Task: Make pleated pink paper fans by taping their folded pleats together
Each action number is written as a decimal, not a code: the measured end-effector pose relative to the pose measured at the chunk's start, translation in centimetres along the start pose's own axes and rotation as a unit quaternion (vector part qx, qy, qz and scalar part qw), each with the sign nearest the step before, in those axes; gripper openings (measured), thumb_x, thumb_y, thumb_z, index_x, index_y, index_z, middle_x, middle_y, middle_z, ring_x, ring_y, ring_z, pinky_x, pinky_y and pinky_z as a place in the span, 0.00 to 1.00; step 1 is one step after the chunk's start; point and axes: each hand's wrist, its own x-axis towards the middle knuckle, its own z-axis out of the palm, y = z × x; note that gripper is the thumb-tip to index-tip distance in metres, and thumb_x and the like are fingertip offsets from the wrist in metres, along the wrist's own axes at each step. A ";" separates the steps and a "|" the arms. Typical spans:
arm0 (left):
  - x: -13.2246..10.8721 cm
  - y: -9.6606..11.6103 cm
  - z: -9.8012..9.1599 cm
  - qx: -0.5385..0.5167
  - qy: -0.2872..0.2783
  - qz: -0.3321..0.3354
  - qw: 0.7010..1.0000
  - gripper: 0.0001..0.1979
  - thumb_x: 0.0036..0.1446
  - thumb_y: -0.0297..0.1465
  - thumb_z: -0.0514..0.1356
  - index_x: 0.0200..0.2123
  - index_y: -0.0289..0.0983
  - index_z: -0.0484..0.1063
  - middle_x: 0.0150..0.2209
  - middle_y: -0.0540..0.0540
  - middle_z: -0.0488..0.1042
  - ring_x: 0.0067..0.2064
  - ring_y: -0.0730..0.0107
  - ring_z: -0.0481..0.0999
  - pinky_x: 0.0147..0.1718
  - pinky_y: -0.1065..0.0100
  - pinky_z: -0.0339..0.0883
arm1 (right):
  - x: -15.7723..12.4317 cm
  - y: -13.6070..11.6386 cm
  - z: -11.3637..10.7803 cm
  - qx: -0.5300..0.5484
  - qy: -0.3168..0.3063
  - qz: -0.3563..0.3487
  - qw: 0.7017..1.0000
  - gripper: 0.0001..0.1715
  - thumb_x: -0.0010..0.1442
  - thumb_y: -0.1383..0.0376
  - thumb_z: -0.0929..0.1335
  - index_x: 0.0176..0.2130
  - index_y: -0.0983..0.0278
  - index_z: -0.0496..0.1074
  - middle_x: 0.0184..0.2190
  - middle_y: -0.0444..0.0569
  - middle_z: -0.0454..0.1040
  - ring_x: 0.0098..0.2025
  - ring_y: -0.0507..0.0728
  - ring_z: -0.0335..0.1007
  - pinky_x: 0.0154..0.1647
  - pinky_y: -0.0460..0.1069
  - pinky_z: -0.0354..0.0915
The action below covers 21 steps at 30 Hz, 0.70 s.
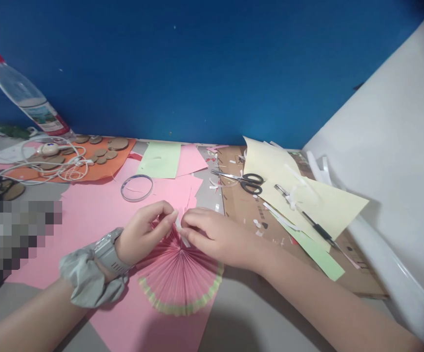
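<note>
A pink pleated paper fan [182, 281] with a yellow-green edge lies spread on pink paper, its folds meeting between my hands. Just above that centre is a narrow white strip [183, 236], which looks like tape or paper. My left hand [144, 234], with a watch and a grey scrunchie on the wrist, pinches the strip's upper end between thumb and finger. From the other side, my right hand [214, 237] is closed at the strip's side, fingertips on it. The upper part of the fan is partly hidden behind my hands.
A roll of tape [137, 188] lies on the pink paper [98, 210]. Black-handled scissors [251, 183] and a pen [316, 225] rest on cardboard and cream paper [329, 200] at right. A bottle [32, 98], tangled white cable [69, 164] and orange sheet [105, 166] are at left.
</note>
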 end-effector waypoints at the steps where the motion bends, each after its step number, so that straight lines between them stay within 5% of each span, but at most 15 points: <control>1: 0.0 0.0 0.0 -0.003 -0.002 -0.002 1.000 0.12 0.61 0.32 0.50 0.26 0.36 0.62 0.22 0.53 0.64 0.22 0.78 0.64 0.24 0.73 0.60 | 0.0 0.1 0.1 0.020 -0.004 0.001 1.000 0.14 0.64 0.66 0.58 0.26 0.63 0.57 0.25 0.41 0.61 0.30 0.49 0.57 0.32 0.45 0.53; 10: 0.0 -0.2 0.1 0.098 0.054 0.035 0.993 0.11 0.60 0.32 0.52 0.25 0.36 0.64 0.23 0.52 0.66 0.26 0.75 0.65 0.28 0.70 0.61 | 0.1 0.7 1.3 0.182 0.005 0.090 0.979 0.17 0.64 0.60 0.57 0.25 0.62 0.54 0.21 0.38 0.57 0.24 0.48 0.53 0.25 0.45 0.49; 14: 0.3 -0.4 -0.6 0.169 0.098 0.079 0.977 0.07 0.61 0.30 0.51 0.39 0.36 0.67 0.32 0.48 0.71 0.34 0.71 0.69 0.36 0.67 0.63 | 0.1 1.0 1.0 0.188 0.041 0.167 0.967 0.18 0.63 0.56 0.58 0.25 0.62 0.57 0.21 0.38 0.59 0.24 0.48 0.55 0.25 0.44 0.50; 17: 0.6 -0.5 -1.3 0.227 0.010 0.127 0.965 0.14 0.60 0.34 0.52 0.48 0.37 0.65 0.43 0.43 0.72 0.45 0.64 0.68 0.47 0.60 0.61 | 0.2 1.5 0.5 0.154 0.078 0.231 0.957 0.18 0.61 0.54 0.59 0.25 0.63 0.61 0.21 0.39 0.60 0.25 0.48 0.56 0.26 0.44 0.52; 21: 0.5 -0.8 -1.5 0.298 -0.131 0.141 0.935 0.36 0.49 0.49 0.59 0.58 0.40 0.58 0.60 0.42 0.60 0.62 0.48 0.50 0.57 0.49 0.50 | 0.1 2.1 -0.2 0.166 0.017 0.243 0.956 0.18 0.60 0.55 0.60 0.27 0.63 0.68 0.25 0.42 0.69 0.29 0.50 0.62 0.30 0.45 0.55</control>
